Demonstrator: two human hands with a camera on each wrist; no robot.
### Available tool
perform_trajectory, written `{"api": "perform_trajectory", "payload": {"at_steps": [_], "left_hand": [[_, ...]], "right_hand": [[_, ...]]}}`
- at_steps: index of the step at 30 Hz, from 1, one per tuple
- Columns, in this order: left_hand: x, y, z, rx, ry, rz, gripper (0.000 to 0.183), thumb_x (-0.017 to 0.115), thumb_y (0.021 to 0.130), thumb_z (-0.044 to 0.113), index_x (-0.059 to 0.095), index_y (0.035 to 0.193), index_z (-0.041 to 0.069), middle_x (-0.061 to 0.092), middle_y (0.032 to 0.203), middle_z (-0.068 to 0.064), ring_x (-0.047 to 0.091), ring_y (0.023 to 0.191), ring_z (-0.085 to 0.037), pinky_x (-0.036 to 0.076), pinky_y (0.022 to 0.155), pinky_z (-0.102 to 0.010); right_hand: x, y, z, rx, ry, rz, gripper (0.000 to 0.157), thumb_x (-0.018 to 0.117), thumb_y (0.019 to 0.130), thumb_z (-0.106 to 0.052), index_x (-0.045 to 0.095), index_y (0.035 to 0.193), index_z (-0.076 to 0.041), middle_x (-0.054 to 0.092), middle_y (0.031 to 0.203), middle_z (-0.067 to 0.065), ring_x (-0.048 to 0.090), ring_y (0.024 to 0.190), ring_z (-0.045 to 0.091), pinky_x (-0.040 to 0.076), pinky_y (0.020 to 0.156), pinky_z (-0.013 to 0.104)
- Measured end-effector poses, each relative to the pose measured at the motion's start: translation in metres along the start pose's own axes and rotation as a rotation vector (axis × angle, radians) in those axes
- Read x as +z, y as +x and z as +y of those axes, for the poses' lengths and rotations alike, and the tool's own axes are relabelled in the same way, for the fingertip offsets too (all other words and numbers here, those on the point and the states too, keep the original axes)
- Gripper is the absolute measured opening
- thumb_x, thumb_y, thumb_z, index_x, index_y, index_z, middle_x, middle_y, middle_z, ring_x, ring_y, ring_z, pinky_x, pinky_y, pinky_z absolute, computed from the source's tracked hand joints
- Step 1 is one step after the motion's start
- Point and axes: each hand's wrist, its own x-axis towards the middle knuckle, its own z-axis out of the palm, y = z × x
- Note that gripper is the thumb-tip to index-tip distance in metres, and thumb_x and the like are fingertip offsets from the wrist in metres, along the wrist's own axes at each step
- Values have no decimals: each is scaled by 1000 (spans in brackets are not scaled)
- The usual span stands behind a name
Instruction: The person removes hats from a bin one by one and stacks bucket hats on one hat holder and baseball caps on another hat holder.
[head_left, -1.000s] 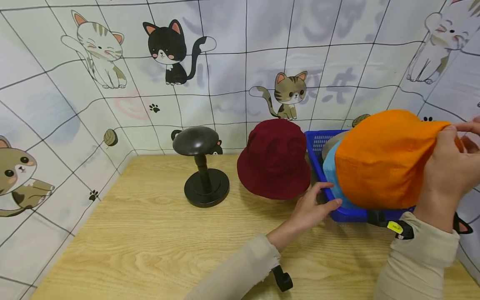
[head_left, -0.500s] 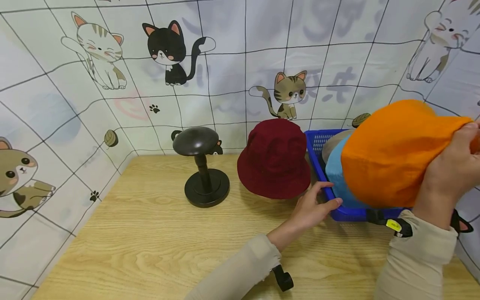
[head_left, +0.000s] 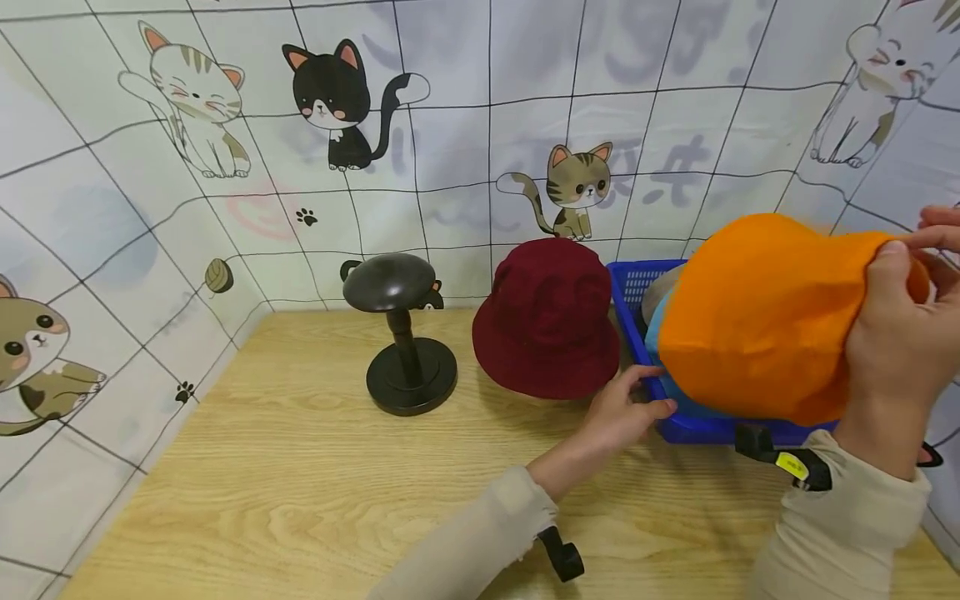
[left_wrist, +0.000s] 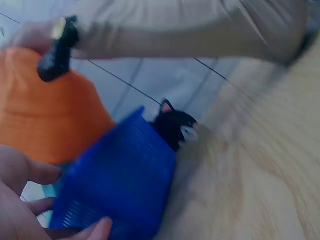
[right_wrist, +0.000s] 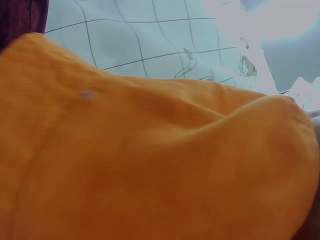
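An orange bucket hat (head_left: 757, 325) is held over the blue plastic basket (head_left: 716, 430). My right hand (head_left: 896, 333) pinches the hat's right end between thumb and fingers, and orange cloth (right_wrist: 150, 170) fills most of the right wrist view. At the basket's near left corner, my left hand (head_left: 621, 412) grips the rim, thumb and fingers on either side of it. The left wrist view shows those fingers at the basket wall (left_wrist: 125, 175). Under the orange hat, a light blue hat (head_left: 653, 332) and a grey hat (head_left: 660, 292) show in part; the rest of them is hidden.
A maroon bucket hat (head_left: 546, 325) stands just left of the basket, its brim close to my left hand. Further left is a black hat stand (head_left: 390, 283) with a round base. A cat-print sheet (head_left: 450, 150) covers the wall behind the wooden table (head_left: 300, 483).
My right hand first shifted right with the orange hat, then came back left. The hat now covers more of the light blue one. The left hand stays at the basket corner.
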Motion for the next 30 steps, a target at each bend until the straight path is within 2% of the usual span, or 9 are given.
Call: {"api": "perform_trajectory", "payload": {"at_steps": [4, 7, 11, 15, 18, 22, 26, 29, 30], "left_hand": [[-3, -5, 11, 15, 5, 4, 40, 76, 92, 29, 66, 129, 39, 67, 120, 18, 65, 92, -9, 54, 82, -31], [-2, -8, 16, 30, -18, 51, 37, 76, 89, 25, 69, 123, 37, 69, 113, 22, 59, 103, 0, 48, 96, -30], [2, -12, 20, 11, -54, 137, 25, 76, 85, 21, 74, 108, 32, 70, 101, 21, 60, 96, 0, 46, 92, -28], [6, -17, 23, 30, -71, 198, 15, 71, 89, 25, 72, 103, 28, 68, 96, 20, 56, 87, -1, 45, 84, -25], [7, -19, 24, 97, -122, 233, 10, 64, 91, 30, 68, 98, 23, 63, 90, 18, 54, 82, 0, 43, 81, -22], [7, -17, 21, 156, -236, 274, 17, 60, 99, 30, 62, 90, 15, 55, 81, 12, 48, 74, -4, 39, 72, -20], [7, -14, 19, 150, -308, 296, 18, 62, 102, 24, 61, 90, 11, 51, 76, 7, 45, 69, -8, 37, 67, -21], [6, -12, 17, 135, -328, 291, 16, 62, 102, 22, 61, 92, 10, 48, 71, 5, 40, 63, -10, 34, 61, -22], [6, -11, 17, 131, -330, 292, 16, 62, 103, 21, 62, 92, 10, 48, 71, 6, 40, 62, -10, 33, 60, -22]], "right_hand": [[3, -1, 2, -129, -64, -112, 14, 62, 102, -18, 68, 108, -28, 59, 121, -22, 58, 104, -2, 49, 106, 19], [5, -2, 7, -219, -97, -175, 15, 63, 100, -16, 64, 98, -31, 56, 111, -26, 58, 99, -6, 51, 100, 16], [10, -3, 15, -246, -154, -250, 18, 63, 99, -18, 59, 94, -34, 56, 106, -29, 57, 93, -10, 51, 94, 12], [11, -1, 23, -207, -229, -346, 15, 63, 100, -22, 58, 95, -35, 57, 102, -32, 56, 87, -13, 47, 85, 6], [7, 3, 28, -197, -315, -443, 9, 62, 102, -27, 58, 98, -35, 53, 98, -35, 52, 88, -16, 41, 80, 3], [0, 7, 31, -185, -389, -521, 6, 58, 104, -36, 57, 102, -42, 47, 96, -37, 46, 91, -18, 40, 88, 4], [-10, 13, 34, -77, -436, -504, 8, 51, 106, -45, 49, 105, -53, 44, 94, -39, 40, 92, -18, 40, 107, 17], [-22, 23, 43, 50, -463, -524, 6, 42, 109, -49, 45, 106, -54, 41, 94, -39, 37, 92, -15, 39, 113, 26], [-27, 27, 48, 92, -483, -544, 9, 38, 109, -50, 46, 111, -51, 40, 94, -38, 36, 91, -13, 40, 108, 26]]}}
